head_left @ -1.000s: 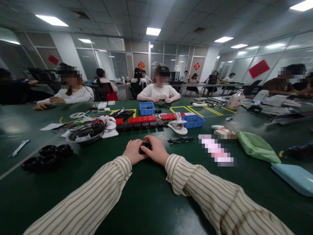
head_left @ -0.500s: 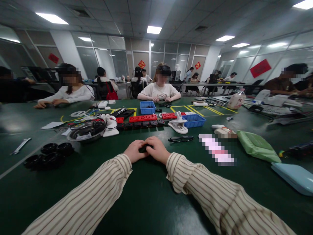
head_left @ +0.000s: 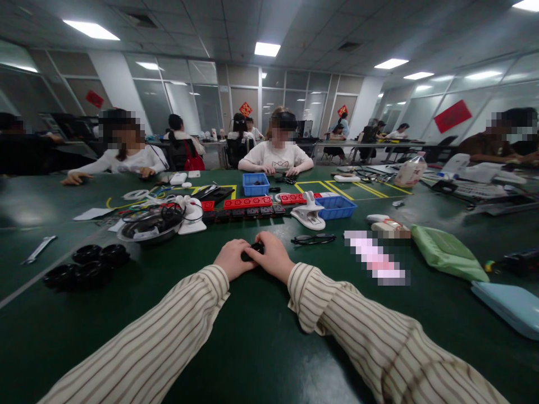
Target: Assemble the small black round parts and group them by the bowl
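Note:
Over the green table [head_left: 261, 342] my two hands meet around a small black rounded part [head_left: 257, 246]. My left hand [head_left: 232, 260] curls its fingers round the part's left side. From the other side my right hand [head_left: 273, 259] closes on it, the thumb lying across its near face. Most of the part is hidden by the fingers, so its exact kind cannot be made out. To the left, several shiny black round hollow parts [head_left: 90, 266] stand in a cluster. A pair of black-framed glasses [head_left: 314, 239] lies just right of my right hand.
Beyond my hands are red and black socket strips [head_left: 247, 203], a white clip base [head_left: 309, 216] and blue bins [head_left: 337, 207]. A metal bowl [head_left: 145, 237] with cables and a wrench [head_left: 40, 249] lie left. A green pouch [head_left: 446, 251] and light-blue case [head_left: 507, 308] lie right. Co-workers sit opposite.
My right fingers have shifted slightly, and more of the black part shows between my hands. Across the table at left, a co-worker's hand has moved right.

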{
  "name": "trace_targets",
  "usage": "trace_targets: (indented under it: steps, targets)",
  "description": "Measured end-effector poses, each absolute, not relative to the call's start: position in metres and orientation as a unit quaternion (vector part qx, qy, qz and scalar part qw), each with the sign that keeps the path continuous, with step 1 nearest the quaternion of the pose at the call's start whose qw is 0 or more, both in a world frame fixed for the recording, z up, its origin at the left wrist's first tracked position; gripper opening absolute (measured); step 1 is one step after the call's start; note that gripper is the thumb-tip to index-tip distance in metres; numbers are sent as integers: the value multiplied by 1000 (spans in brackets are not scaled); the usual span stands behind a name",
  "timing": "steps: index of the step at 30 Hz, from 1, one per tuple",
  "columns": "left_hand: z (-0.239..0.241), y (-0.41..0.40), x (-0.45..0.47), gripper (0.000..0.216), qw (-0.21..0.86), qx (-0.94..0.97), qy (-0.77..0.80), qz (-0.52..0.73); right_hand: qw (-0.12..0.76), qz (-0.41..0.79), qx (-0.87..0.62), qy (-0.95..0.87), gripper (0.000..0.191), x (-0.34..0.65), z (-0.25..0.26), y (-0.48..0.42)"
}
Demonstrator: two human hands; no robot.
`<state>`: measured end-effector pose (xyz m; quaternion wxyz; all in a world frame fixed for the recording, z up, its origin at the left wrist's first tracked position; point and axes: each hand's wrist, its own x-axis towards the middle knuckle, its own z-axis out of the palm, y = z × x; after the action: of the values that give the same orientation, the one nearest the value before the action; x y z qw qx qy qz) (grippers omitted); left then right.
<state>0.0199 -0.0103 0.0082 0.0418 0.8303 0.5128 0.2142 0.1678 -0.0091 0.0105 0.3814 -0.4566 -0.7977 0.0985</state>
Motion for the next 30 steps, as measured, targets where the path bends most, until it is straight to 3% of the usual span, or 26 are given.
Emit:
trace_targets:
  steps: [5, 14, 23, 30]
  targets:
    - [3, -5, 15, 26, 92, 846, 468, 236, 368, 94, -409, -830, 7, 169, 15, -14]
    - [6, -14, 21, 53, 21, 831, 507, 230, 387, 89, -467, -790, 34, 169, 14, -15]
    - [9, -16, 24, 32, -6, 814, 538, 219, 371, 66, -496, -782, 30, 167, 13, -11]
    - [5, -12, 20, 31, 25, 841, 493, 223, 369, 96, -408, -830, 10, 170, 14, -12]
